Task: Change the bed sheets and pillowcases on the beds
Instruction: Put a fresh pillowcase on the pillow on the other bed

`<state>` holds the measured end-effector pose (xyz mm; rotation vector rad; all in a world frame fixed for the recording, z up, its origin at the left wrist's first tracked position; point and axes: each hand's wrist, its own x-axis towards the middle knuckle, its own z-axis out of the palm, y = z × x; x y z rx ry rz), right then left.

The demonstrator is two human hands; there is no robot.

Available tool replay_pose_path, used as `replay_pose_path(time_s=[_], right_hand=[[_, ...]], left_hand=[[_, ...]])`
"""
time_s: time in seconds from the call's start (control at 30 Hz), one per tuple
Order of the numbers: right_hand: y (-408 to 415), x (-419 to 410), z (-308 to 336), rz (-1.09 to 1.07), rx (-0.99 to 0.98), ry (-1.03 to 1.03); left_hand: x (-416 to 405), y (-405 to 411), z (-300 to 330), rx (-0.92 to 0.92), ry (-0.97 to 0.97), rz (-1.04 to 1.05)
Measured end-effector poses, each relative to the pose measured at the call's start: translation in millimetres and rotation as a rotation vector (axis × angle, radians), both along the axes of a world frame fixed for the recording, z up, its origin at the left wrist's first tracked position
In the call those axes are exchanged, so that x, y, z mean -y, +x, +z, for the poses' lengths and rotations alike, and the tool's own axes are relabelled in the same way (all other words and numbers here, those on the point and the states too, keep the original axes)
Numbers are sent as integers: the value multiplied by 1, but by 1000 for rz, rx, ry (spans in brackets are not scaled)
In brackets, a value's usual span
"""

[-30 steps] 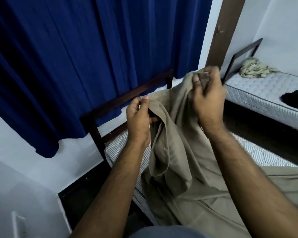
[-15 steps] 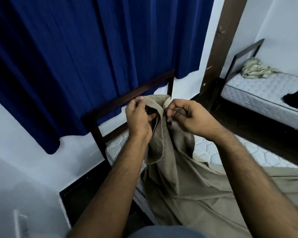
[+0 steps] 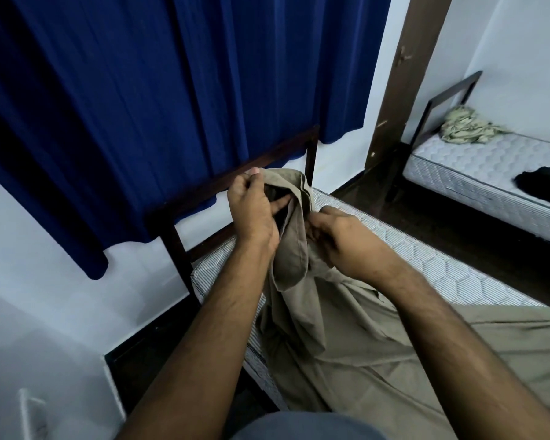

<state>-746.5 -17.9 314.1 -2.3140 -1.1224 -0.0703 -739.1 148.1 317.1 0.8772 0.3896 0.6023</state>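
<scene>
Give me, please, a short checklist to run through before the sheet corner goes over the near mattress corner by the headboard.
1. Left hand grips the tan sheet at its top edge: ok.
2. Right hand grips the sheet lower down: ok.
3. Corner pocket found and opened: cannot tell; the fabric is bunched between the hands.
4. Mattress corner by the headboard bare: ok.
5. Rest of the sheet lying on the bed, not on the floor: ok as far as seen.
6. Sheet right side up: cannot tell.

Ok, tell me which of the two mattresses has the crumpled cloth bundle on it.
The far white quilted mattress by the right wall carries the crumpled greenish cloth bundle.
</scene>
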Motion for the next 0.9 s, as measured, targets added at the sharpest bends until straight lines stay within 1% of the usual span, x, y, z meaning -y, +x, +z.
replay_pose_path(time_s=[0.1,0.17,0.2,0.23,0.27,0.33,0.4,0.47,0.53,0.63,0.7,0.73,0.77,0.83,0.9], right_hand=[[-9,-4,-4,-122,-70,181],[-16,-1,-6,-151,-49,300],[-18,1,-6,-134,-21,315],[-19,3,-7,-103,10,272],[-19,6,-9,-78,50,164],[-14,9,-17,-66,133,-139],[-8,10,-27,-74,148,-318],[-5,12,-34,-61,128,-412],[-4,14,-39,-49,154,-495],[-3,12,-45,-52,129,-562],[-1,15,-46,-7,22,-523],[1,19,-43,8,-41,-459],[4,24,-40,-5,-63,-383],[17,38,-33,-117,-10,-266],[32,52,-23,-267,83,-148]], left_hand=[[3,6,3,11,37,-18],[5,9,7,13,100,-38],[5,11,9,15,132,-47],[5,12,12,18,168,-53],[5,13,14,21,208,-54],[5,15,19,24,283,-44],[4,18,23,24,344,-33],[3,20,26,39,383,-24],[3,22,28,51,430,-6],[-3,28,26,26,492,45],[-14,32,23,-8,558,121],[-22,34,20,-35,600,169],[-31,35,17,-71,635,220],[-49,34,8,-156,682,324],[-67,32,-7,-235,709,369]])
